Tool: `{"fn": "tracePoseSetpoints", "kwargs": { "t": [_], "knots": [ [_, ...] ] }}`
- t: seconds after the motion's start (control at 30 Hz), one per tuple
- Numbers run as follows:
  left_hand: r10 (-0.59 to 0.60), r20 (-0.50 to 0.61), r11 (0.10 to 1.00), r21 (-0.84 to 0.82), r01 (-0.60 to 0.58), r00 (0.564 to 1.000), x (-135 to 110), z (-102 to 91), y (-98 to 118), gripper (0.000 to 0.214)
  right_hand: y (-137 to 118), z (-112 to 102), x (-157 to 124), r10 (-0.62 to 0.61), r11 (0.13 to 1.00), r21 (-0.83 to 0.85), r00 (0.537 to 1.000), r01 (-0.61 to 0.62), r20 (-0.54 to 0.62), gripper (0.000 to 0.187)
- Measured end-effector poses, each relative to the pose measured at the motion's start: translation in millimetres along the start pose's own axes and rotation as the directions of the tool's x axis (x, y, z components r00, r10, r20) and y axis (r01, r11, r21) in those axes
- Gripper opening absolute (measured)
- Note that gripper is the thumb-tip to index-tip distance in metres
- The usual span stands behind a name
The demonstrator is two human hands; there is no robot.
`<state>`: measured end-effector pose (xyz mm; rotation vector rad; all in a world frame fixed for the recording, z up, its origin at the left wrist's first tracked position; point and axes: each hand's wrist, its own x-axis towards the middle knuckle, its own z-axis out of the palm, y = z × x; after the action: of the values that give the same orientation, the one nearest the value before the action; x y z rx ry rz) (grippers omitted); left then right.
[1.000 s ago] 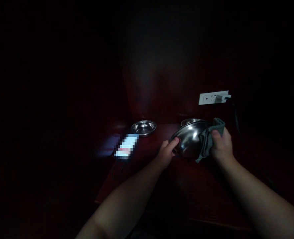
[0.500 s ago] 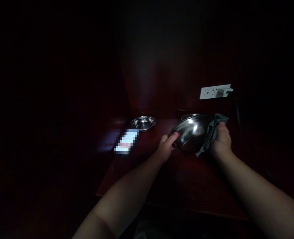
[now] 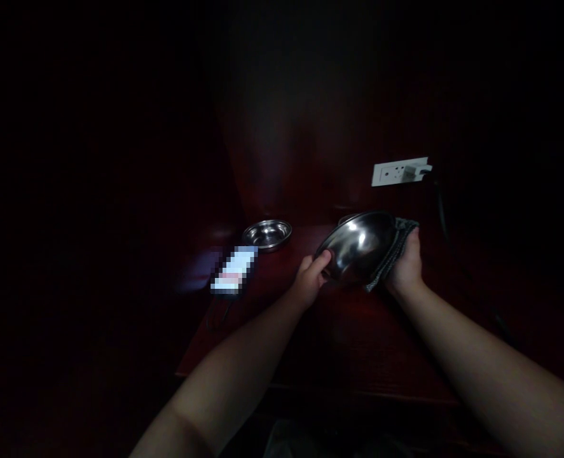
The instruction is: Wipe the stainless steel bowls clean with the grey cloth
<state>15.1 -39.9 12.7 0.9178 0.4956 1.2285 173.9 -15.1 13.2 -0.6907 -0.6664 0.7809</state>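
My left hand (image 3: 310,280) pinches the near left rim of a shiny steel dish (image 3: 355,245), which is tilted up above a dark red wooden table (image 3: 358,337). At the dish's right edge my right hand (image 3: 405,267) grips a grey cloth (image 3: 390,254) and presses it against the metal. Just behind the tilted dish, the rim of another steel dish (image 3: 346,219) barely shows.
A second steel dish (image 3: 267,233) rests at the table's back left. A lit, blurred screen (image 3: 233,270) lies near the left edge. On the dark wall behind is a white socket strip (image 3: 398,172) with a plug and a dark cable. The surroundings are almost black.
The dish has tilted further upright and shifted slightly left, still held in both hands. My right hand with the cloth has slid toward its right edge.
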Motion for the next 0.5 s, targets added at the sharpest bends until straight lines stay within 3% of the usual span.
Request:
{"fn": "tracePoseSetpoints", "kwargs": {
  "t": [0.2, 0.4, 0.5],
  "knots": [
    [0.015, -0.02, 0.998, -0.063, -0.016, 1.0, -3.2, 6.3, 0.6, 0.039, -3.0, 7.1, -6.2, 0.08, 0.992, 0.096, 0.996, -0.083, 0.028, 0.053],
    [-0.053, -0.021, 0.996, -0.075, 0.051, 0.998, -2.0, 6.7, 0.7, 0.044, 2.9, -1.5, 0.5, 0.009, 0.999, -0.035, 0.999, -0.01, -0.032, 0.051],
    [-0.091, 0.005, 0.996, -0.013, 0.091, 0.996, -0.3, 1.9, -1.0, 0.045, 11.4, -14.3, 10.4, -0.118, 0.978, -0.18, 0.992, 0.109, -0.037, 0.053]
  ]
}}
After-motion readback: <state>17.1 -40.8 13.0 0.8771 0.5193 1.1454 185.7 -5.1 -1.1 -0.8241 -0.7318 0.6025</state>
